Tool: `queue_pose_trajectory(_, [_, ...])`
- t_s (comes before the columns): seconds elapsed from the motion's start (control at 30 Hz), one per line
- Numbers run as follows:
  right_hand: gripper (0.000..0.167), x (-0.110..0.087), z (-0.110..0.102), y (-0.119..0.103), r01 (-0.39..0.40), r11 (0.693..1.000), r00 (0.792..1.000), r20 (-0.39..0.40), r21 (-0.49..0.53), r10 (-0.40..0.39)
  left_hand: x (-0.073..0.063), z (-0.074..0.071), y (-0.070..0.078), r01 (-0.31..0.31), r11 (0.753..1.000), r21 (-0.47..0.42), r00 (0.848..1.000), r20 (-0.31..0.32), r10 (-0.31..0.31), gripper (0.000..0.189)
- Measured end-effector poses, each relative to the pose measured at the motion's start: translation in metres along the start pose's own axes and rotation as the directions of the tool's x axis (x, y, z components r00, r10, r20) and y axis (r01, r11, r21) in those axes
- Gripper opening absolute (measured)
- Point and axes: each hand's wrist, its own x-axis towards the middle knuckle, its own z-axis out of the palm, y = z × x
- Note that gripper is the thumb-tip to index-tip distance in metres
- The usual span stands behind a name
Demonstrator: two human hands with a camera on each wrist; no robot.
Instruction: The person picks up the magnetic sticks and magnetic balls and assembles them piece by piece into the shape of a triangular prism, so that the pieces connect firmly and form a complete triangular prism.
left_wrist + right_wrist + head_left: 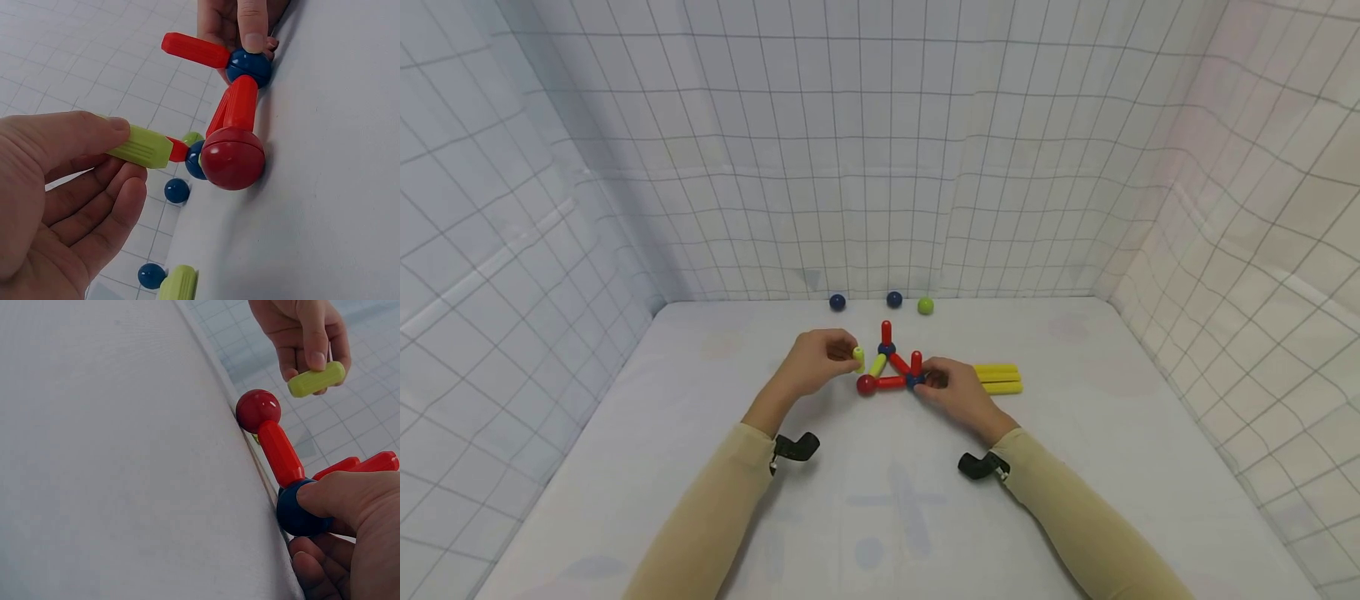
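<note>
My left hand pinches a yellow-green rod between thumb and fingers, its free end close to a red ball. That ball is the left front corner of a flat triangle of balls and rods. A red rod joins it to a blue ball, which my right hand grips with the thumb on top. At the back corner sits another blue ball. A yellow-green rod and a red rod form the other sides. Red rods stand upright on both blue balls.
Several yellow rods lie side by side to the right of my right hand. Along the table's back edge are two loose blue balls and a green ball. In the left wrist view, another yellow-green rod lies low in the frame.
</note>
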Motion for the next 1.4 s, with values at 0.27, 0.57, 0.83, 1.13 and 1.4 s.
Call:
queue_pose_trajectory(0.27, [0.022, 0.000, -0.001, -0.001, -0.001, 1.000, 1.000, 0.004, 0.010, 0.001, 0.000, 0.005, 0.001, -0.010, 1.000, -0.006, 1.000, 0.007, 0.010, 0.021])
queue_pose_trajectory(0.57, [0.022, 0.000, -0.001, 0.000, 0.002, 1.000, 1.000, 0.008, 0.010, -0.002, 0.000, 0.012, -0.002, -0.007, 1.000, 0.010, 1.000, 0.017, 0.007, 0.023])
queue_pose_trajectory(0.83, [0.021, 0.000, -0.001, 0.000, 0.006, 1.000, 1.000, 0.003, 0.009, -0.006, 0.000, 0.014, -0.003, -0.010, 1.000, 0.008, 1.000, 0.014, 0.009, 0.022])
queue_pose_trajectory(1.13, [0.021, -0.001, -0.001, 0.002, 0.009, 1.000, 1.000, 0.000, 0.005, -0.009, 0.002, 0.014, -0.002, -0.007, 1.000, 0.015, 1.000, 0.025, 0.006, 0.023])
queue_pose_trajectory(1.4, [0.021, -0.001, 0.000, 0.001, -0.002, 1.000, 1.000, 0.001, 0.017, 0.002, 0.003, 0.002, -0.008, -0.025, 1.000, 0.018, 1.000, 0.008, 0.025, 0.020])
